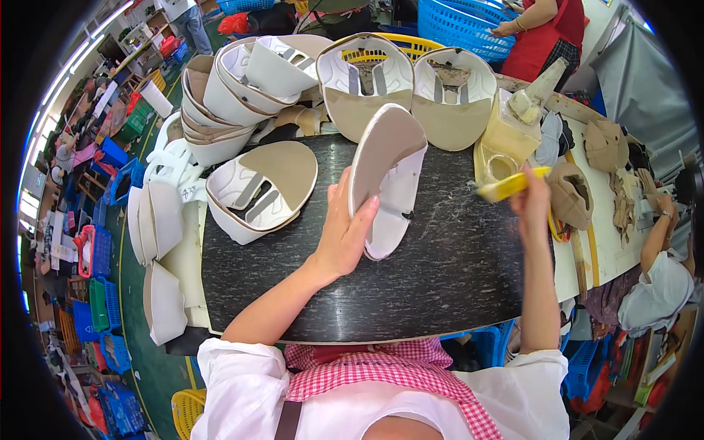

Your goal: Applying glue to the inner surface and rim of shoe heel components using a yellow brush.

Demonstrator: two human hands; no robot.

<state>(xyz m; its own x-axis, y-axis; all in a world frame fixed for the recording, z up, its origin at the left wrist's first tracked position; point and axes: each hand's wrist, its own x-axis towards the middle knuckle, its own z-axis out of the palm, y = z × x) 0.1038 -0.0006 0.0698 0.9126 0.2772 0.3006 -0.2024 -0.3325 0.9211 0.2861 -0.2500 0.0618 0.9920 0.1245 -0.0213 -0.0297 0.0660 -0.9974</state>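
Observation:
My left hand [343, 233] grips an unfinished cap [387, 143] with a beige brim and white lining. It is tilted on edge above the black board [440, 279], thumb on the inner side. At the right, my right hand [534, 202] is closed around a flat yellow tool [510, 185], blurred and brush-like. The tool's end is over or beside the round mouth of a cream, residue-crusted glue pot [506, 143]; whether it touches is unclear. Another cap [264, 187] lies on the board left of my left hand, its white inside facing up.
Stacked caps [235, 88] stand at the back left, two more [367, 81] at the back middle. White curved pieces [158, 220] line the left edge. Beige fabric caps [570, 194] lie right of the pot. A person in a red apron [546, 40] stands behind; another works at right [656, 293].

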